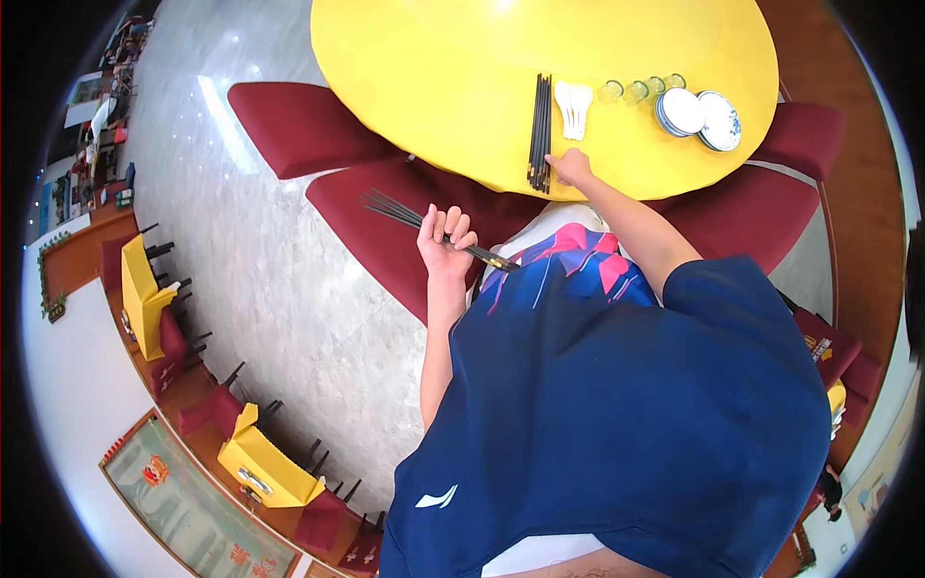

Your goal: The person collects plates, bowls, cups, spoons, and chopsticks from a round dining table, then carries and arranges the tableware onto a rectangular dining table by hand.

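My left hand [445,241] is wrapped round a bundle of dark chopsticks [390,208], held in the air beside the table near my body. The lower ends of the bundle carry gold marks. My right hand [572,168] is at the table edge, its fingertips pinching the near end of more black chopsticks [541,120] that lie together on the yellow tabletop [424,87]. Beside these chopsticks rest white spoons [574,106]. Several glasses [635,92] stand in a row to their right, next to a stack of small plates [682,112] and a blue-patterned plate stack [719,122].
Dark red chairs [299,125] surround the round table, one [385,222] directly under my left hand. Grey tiled floor [279,260] spreads to the left. Farther off are yellow-covered tables [265,462] with red chairs along a wall.
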`<state>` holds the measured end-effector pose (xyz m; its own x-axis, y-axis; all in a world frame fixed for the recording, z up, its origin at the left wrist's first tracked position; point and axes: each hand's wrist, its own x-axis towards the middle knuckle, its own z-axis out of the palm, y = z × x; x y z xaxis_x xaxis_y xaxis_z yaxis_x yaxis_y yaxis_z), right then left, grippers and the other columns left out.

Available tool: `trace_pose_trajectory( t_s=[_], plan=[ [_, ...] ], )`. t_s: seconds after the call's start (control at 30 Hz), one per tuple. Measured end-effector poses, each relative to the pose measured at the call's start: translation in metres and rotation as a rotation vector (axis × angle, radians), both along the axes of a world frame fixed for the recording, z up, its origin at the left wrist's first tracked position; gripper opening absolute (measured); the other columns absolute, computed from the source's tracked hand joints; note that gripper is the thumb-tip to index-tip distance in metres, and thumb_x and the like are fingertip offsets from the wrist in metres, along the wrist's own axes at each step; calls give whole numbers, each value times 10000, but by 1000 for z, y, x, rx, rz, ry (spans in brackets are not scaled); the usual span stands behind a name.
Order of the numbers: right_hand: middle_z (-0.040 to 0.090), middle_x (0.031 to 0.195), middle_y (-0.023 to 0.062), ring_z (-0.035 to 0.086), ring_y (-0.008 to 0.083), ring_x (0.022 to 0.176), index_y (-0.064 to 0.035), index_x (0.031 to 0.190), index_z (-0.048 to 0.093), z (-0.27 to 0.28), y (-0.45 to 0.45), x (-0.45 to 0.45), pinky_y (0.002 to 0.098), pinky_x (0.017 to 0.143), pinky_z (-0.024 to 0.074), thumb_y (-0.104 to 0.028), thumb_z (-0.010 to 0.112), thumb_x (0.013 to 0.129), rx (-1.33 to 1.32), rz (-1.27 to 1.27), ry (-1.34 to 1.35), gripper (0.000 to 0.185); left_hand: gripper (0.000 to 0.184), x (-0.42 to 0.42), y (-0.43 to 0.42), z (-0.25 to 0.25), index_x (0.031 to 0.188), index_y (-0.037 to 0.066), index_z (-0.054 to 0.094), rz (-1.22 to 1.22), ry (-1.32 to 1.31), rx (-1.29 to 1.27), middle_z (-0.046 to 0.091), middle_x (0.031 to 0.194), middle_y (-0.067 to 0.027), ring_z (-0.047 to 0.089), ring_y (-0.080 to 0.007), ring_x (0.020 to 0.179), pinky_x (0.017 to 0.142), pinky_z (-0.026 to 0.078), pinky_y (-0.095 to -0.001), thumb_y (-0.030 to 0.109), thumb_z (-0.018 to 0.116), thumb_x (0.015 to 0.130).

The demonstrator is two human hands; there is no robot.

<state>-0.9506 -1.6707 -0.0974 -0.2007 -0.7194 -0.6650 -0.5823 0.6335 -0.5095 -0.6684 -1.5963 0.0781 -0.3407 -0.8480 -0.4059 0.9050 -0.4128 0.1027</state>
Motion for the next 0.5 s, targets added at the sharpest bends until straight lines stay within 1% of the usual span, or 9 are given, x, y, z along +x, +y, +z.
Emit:
trace_pose_trajectory(
  t_s=[0.07, 0.13, 0.23, 0.3, 0.33, 0.37, 0.43, 0.47, 0.5],
  plan=[
    [636, 570, 180, 659, 253, 515, 60, 657, 655, 0, 1, 7, 350, 597, 557, -409, 648, 819, -16, -30, -34, 497, 509, 0, 9, -7, 516, 125, 317, 25, 37, 9, 320, 592, 10, 308, -91, 515, 398, 263, -207, 255, 442, 992],
    [634, 567, 182, 660, 257, 521, 65, 664, 657, 3, -2, 12, 357, 608, 558, -411, 652, 799, -39, -68, -74, 495, 508, 0, 17, -11, 518, 134, 304, 78, 45, 31, 315, 583, 14, 304, -88, 506, 392, 258, -204, 254, 456, 987],
    [633, 559, 166, 657, 270, 520, 65, 675, 659, 2, -5, 18, 367, 628, 560, -396, 670, 747, -58, 0, 30, 467, 517, 1, 22, -13, 510, 131, 308, 141, 65, 62, 300, 568, 17, 291, -88, 492, 388, 257, -206, 258, 447, 992],
    [601, 490, 132, 624, 234, 453, 24, 523, 621, -4, -8, 16, 343, 568, 549, -392, 659, 736, -140, -1, 46, 468, 518, 1, 25, -13, 509, 132, 307, 154, 53, 58, 303, 567, 16, 295, -87, 494, 388, 258, -206, 261, 450, 990],
    [619, 536, 173, 647, 286, 513, 45, 565, 628, -16, -9, 18, 380, 604, 552, -364, 660, 731, -211, 39, 146, 442, 518, 2, 27, -14, 509, 132, 307, 155, 54, 62, 303, 567, 16, 295, -87, 494, 388, 258, -206, 261, 450, 990],
    [619, 536, 173, 647, 286, 513, 45, 565, 628, -28, -8, 15, 380, 604, 552, -364, 660, 731, -210, 41, 147, 442, 517, 3, 27, -16, 510, 132, 308, 152, 55, 64, 305, 567, 16, 296, -87, 495, 389, 258, -206, 262, 450, 990],
    [657, 685, 243, 678, 351, 678, 71, 676, 649, -22, -9, 19, 418, 691, 552, -341, 656, 726, -271, 41, 219, 415, 515, 2, 27, -16, 511, 132, 310, 152, 56, 64, 306, 567, 15, 297, -87, 495, 389, 259, -207, 263, 449, 990],
    [657, 685, 243, 678, 351, 678, 71, 676, 649, -18, -9, 22, 418, 691, 552, -341, 656, 726, -273, 40, 218, 415, 506, 2, 26, -16, 519, 139, 306, 154, 44, 65, 310, 568, 18, 303, -85, 494, 386, 262, -202, 260, 463, 985],
    [659, 762, 266, 673, 373, 757, 76, 734, 655, -15, -9, 24, 431, 729, 545, -332, 658, 720, -265, 29, 222, 408, 498, 1, 25, -16, 528, 145, 302, 155, 32, 65, 313, 570, 21, 308, -82, 493, 382, 265, -197, 257, 478, 980]
  ],
)
